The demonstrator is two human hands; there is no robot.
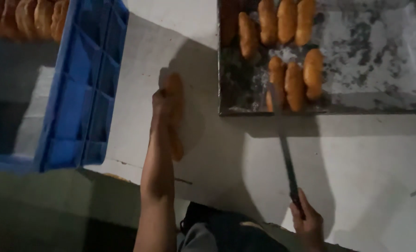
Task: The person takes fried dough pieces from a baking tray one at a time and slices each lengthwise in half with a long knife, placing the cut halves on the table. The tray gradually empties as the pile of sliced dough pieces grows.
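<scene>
A long bread roll [174, 107] sits clamped in the left hand [160, 105] over the white table [366, 158], the right hand [307, 223] gripping a long knife [285, 149] reaching the far metal tray [380, 60], blue crate [86, 93] at left.

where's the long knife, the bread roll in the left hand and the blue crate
long knife [285, 149]: head view, on the middle of the blade.
bread roll [174, 100]: head view, on its upper half, beside the left hand [160, 105].
blue crate [84, 88]: head view, on its ribbed side wall.
</scene>
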